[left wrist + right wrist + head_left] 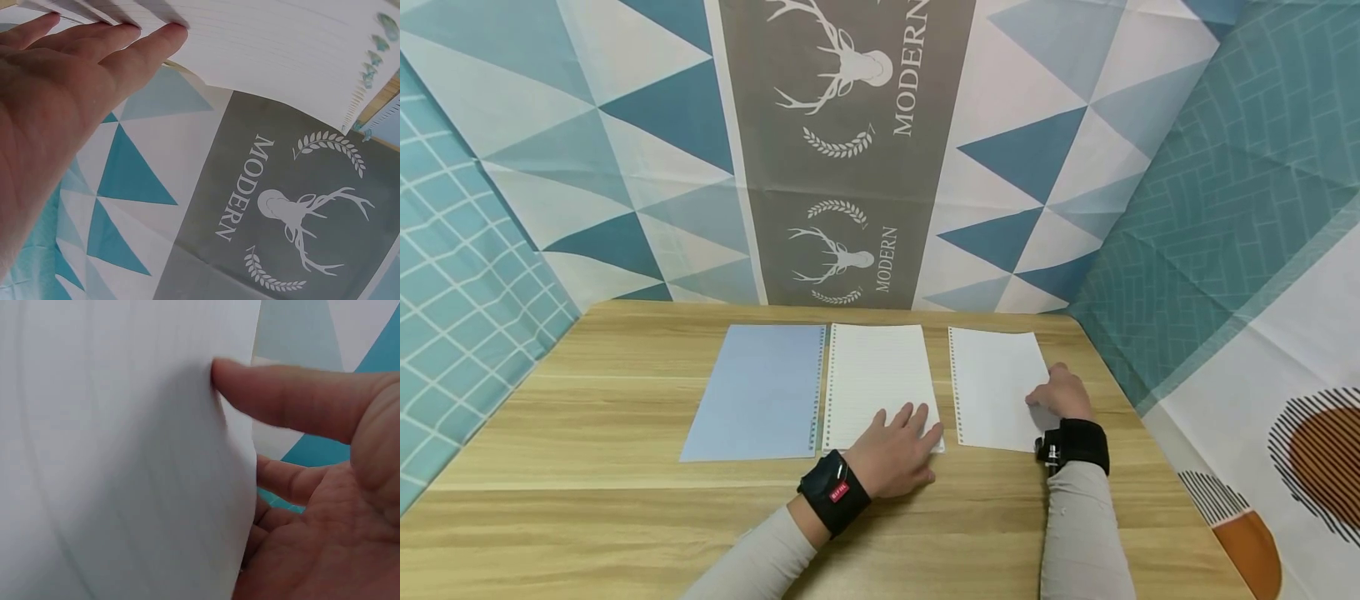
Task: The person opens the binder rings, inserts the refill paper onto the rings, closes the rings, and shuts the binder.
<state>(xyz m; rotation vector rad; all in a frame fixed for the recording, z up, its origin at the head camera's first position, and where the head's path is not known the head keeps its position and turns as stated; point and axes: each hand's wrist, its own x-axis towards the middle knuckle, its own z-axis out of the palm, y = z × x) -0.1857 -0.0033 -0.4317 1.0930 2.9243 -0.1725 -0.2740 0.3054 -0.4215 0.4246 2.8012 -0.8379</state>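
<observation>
A stack of lined loose-leaf paper (880, 367), punched with holes down its left edge, lies in the middle of the table. My left hand (898, 458) rests its spread fingers on the stack's lower right corner, and the left wrist view shows these fingertips touching the lined paper (275, 50). To the right lies a white loose-leaf sheet (992, 383), also hole-punched on its left. At its right edge my right hand (1063, 392) pinches it. Up close in the right wrist view, the thumb is on the near face of the sheet (125, 456) and other fingers are behind its edge.
A light blue sheet (756, 392) with holes along its right edge lies left of the lined stack. All the paper is on a wood-grain table (625, 517). Patterned cloth (842, 167) hangs behind the table and at both sides.
</observation>
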